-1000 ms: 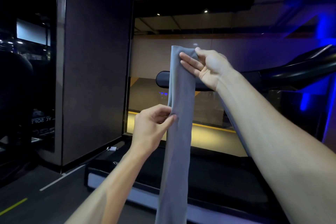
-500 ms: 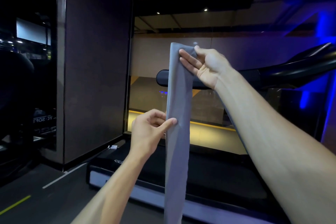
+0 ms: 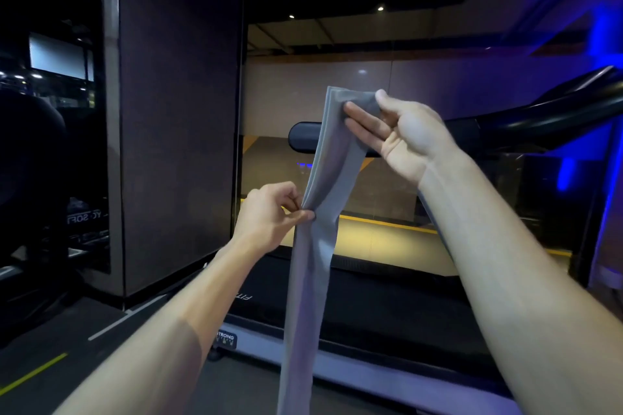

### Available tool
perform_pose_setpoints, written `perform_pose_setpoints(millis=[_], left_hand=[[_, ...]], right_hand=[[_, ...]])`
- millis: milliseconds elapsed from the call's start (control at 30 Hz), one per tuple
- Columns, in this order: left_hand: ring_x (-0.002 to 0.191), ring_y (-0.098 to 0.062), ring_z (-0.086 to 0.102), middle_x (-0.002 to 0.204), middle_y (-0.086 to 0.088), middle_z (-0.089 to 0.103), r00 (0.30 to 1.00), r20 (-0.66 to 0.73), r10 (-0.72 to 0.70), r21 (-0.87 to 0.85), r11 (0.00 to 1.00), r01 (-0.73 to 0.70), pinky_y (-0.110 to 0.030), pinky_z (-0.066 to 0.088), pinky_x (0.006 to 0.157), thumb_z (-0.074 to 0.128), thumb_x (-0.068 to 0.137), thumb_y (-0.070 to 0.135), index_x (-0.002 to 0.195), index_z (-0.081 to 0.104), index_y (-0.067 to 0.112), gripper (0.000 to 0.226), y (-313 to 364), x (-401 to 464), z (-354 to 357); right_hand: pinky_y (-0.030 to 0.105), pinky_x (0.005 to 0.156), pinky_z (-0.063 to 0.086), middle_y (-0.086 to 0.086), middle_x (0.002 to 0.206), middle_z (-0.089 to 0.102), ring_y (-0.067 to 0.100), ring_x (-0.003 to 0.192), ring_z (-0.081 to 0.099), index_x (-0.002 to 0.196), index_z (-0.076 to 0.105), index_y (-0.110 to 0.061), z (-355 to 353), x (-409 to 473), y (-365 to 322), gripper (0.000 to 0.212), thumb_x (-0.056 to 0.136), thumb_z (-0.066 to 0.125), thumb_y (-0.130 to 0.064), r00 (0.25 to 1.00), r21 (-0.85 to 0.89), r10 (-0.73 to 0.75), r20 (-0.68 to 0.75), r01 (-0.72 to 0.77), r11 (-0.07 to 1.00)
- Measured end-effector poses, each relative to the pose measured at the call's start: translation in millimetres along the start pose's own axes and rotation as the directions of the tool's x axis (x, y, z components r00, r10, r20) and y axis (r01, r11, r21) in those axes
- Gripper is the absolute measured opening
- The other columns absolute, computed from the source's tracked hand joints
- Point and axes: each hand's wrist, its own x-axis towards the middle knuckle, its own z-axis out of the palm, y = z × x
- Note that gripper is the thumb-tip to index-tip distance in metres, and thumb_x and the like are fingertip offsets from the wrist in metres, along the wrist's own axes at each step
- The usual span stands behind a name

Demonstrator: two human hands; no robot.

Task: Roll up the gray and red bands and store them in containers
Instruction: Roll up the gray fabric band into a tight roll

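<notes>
A long gray band [image 3: 315, 266] hangs straight down in front of me and runs out of view at the bottom. My right hand [image 3: 401, 135] holds its top end, thumb behind and fingers laid flat across the front. My left hand [image 3: 269, 216] pinches the band's left edge between thumb and fingers, about a forearm's length lower. The band is folded lengthwise between the two hands. No red band and no container is in view.
A treadmill [image 3: 387, 310] stands right ahead, its deck low and its black handlebar [image 3: 303, 141] behind the band. A dark wall panel [image 3: 175, 118] rises at the left. Dark floor with a white and a yellow line [image 3: 37, 371] lies at lower left.
My left hand has gone from a loose touch to a tight pinch on the band's edge. My right hand shifted slightly right and down, and the band now creases lengthwise.
</notes>
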Motion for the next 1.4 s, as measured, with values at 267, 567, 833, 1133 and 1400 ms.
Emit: perform_pose_setpoints(millis=[267, 567, 833, 1133, 1400], left_hand=[[0.065, -0.031, 0.073, 0.074, -0.013, 0.073, 0.942, 0.206, -0.265, -0.555, 0.762, 0.335, -0.033, 0.055, 0.052, 0.082, 0.083, 0.005, 0.083, 0.056, 0.009, 0.026, 11, -14, 18], [0.083, -0.031, 0.074, 0.086, -0.018, 0.07, 0.913, 0.263, -0.312, -0.675, 0.617, 0.405, -0.037, 0.063, 0.08, 0.08, 0.084, 0.003, 0.08, 0.056, 0.011, 0.026, 11, -22, 40], [0.075, -0.022, 0.073, 0.098, -0.019, 0.076, 0.895, 0.305, -0.325, -0.713, 0.545, 0.441, -0.026, 0.058, 0.063, 0.056, 0.092, -0.004, 0.101, 0.07, -0.002, 0.017, 6, -18, 33], [0.101, -0.019, 0.074, 0.102, -0.016, 0.077, 0.94, 0.232, -0.248, -0.773, 0.539, 0.333, -0.027, 0.056, 0.077, 0.07, 0.086, -0.009, 0.092, 0.067, 0.007, 0.017, -4, -37, 31], [0.097, -0.018, 0.074, 0.104, -0.015, 0.077, 0.946, 0.251, -0.204, -0.793, 0.517, 0.322, -0.029, 0.054, 0.08, 0.071, 0.085, -0.008, 0.092, 0.066, 0.008, 0.019, -2, -44, 26]], right_hand=[[0.037, 0.066, 0.063, 0.019, 0.1, 0.07, 0.029, 0.085, 0.078, 0.117, 0.051, -0.004, -15, -18, 4, 0.012, 0.107, 0.05, -0.009, 0.999, 0.025, -0.035, -0.03, 0.036, 0.999], [0.032, 0.064, 0.062, 0.0, 0.068, 0.07, 0.021, 0.073, 0.077, 0.102, 0.053, -0.007, -11, -61, 4, 0.008, 0.107, 0.052, -0.014, 0.998, -0.12, -0.056, 0.006, 0.056, 0.991], [0.028, 0.044, 0.049, 0.012, 0.088, 0.07, 0.016, 0.039, 0.059, 0.098, 0.061, -0.011, -48, -151, 66, 0.017, 0.099, 0.057, -0.028, 0.995, -0.296, 0.082, 0.054, -0.062, 0.953], [0.019, 0.081, 0.047, -0.019, 0.123, 0.06, 0.008, 0.094, 0.065, 0.078, 0.069, -0.03, -97, -177, 124, 0.022, 0.095, 0.071, -0.016, 0.995, -0.754, -0.02, 0.1, 0.089, 0.651], [0.028, 0.084, 0.045, -0.018, 0.127, 0.059, 0.004, 0.119, 0.058, 0.08, 0.07, -0.035, -92, -134, 123, 0.019, 0.095, 0.071, -0.024, 0.99, -0.745, -0.131, 0.058, 0.13, 0.654]])
